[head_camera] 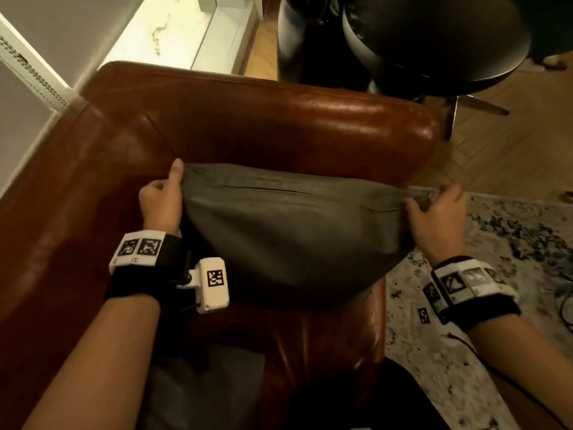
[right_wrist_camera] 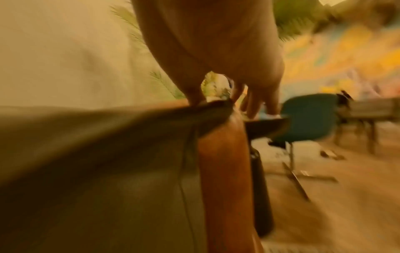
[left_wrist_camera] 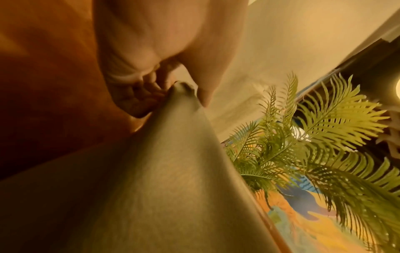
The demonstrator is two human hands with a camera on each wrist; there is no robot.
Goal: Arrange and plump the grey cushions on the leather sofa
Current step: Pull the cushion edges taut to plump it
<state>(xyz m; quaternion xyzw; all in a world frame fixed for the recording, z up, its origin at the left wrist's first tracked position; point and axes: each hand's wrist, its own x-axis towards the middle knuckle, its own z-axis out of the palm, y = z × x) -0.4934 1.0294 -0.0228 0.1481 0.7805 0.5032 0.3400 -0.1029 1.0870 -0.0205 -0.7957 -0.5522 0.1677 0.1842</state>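
Hidden: the grey cushion [head_camera: 288,231] covered the sofa [head_camera: 254,119] seat beneath; right-wrist view blurred.
Cushion: held above the seat, before the armrest.
Left hand [head_camera: 162,197]: pinched the left corner.
Right hand [head_camera: 437,218]: pinched the right corner.

dim, warm indoor light. in the head view the brightest patch is the pale ledge [head_camera: 173,29] at top left; glare streaks the sofa [head_camera: 325,116] arm, and the foreground lies in shadow. its edges bow with wide-angle distortion. both wrist views are orange-tinted: the left is soft close up, with a lamp [left_wrist_camera: 397,89] glowing at the right edge; the right is smeared by motion blur.
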